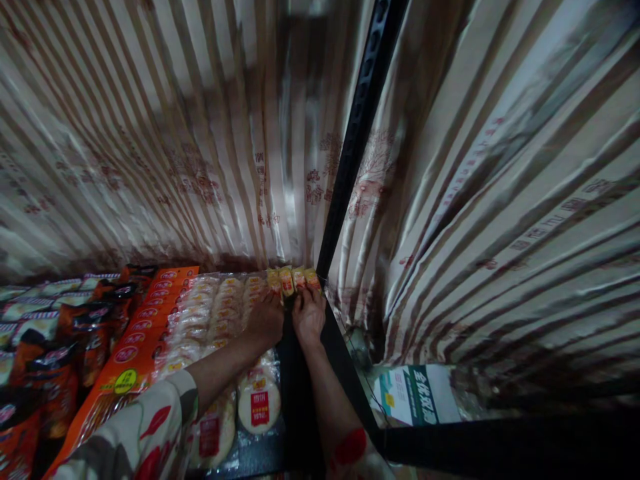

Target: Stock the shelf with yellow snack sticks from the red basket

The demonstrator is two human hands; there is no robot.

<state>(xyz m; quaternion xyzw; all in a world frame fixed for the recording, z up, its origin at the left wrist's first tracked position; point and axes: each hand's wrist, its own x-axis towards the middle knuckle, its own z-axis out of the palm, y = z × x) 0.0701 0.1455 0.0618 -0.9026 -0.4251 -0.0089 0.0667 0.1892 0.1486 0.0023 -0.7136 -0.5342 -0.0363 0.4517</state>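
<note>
Both my hands reach to the back right corner of a dark shelf point(295, 400). My left hand point(266, 319) rests, fingers curled, on a row of clear packs of round pale cakes point(220, 310). My right hand point(309, 315) is closed on small yellow and red snack packs point(293, 279) standing in a short row at the back, beside the black upright post point(350, 153). Two round cakes with red labels point(259, 405) lie in a clear pack under my left forearm. My sleeves are pale with red shapes.
Orange packs point(143, 333) lie left of the cakes, and dark red and orange bags point(55, 373) fill the far left. Striped shiny curtain fabric point(175, 133) hangs behind and to the right. A green and white carton point(413, 395) sits low beyond the shelf's right edge.
</note>
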